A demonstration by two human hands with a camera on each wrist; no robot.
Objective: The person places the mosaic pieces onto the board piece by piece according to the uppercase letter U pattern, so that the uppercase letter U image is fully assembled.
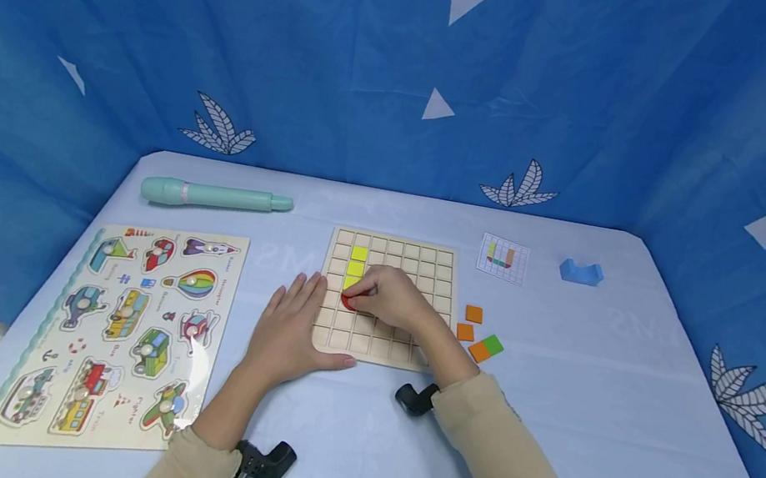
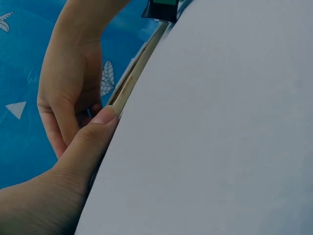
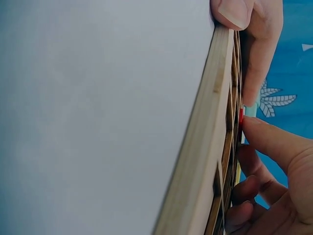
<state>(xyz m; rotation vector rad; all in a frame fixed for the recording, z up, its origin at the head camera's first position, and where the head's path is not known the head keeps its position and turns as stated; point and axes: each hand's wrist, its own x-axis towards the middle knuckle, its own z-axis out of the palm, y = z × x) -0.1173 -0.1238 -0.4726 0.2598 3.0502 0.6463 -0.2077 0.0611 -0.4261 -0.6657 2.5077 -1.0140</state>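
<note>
Beige sleeve [image 1: 519, 469]; red piece [image 1: 346, 302] beneath, touching right grip [image 1: 392, 297].

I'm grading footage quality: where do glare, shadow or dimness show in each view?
Head: white glare low on the flat, glossy picture-puzzle board, soft shadow on the pale blue tabletop beside the beige fabric right sleeve; left wrist: dim, bare left hand darker than the tabletop; right wrist: dim too, tabletop greyish.

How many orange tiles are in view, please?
3, right of the grid board: farthest orange tile, middle orange tile, nearest orange tile beside the green tile. More may be hidden.
</note>
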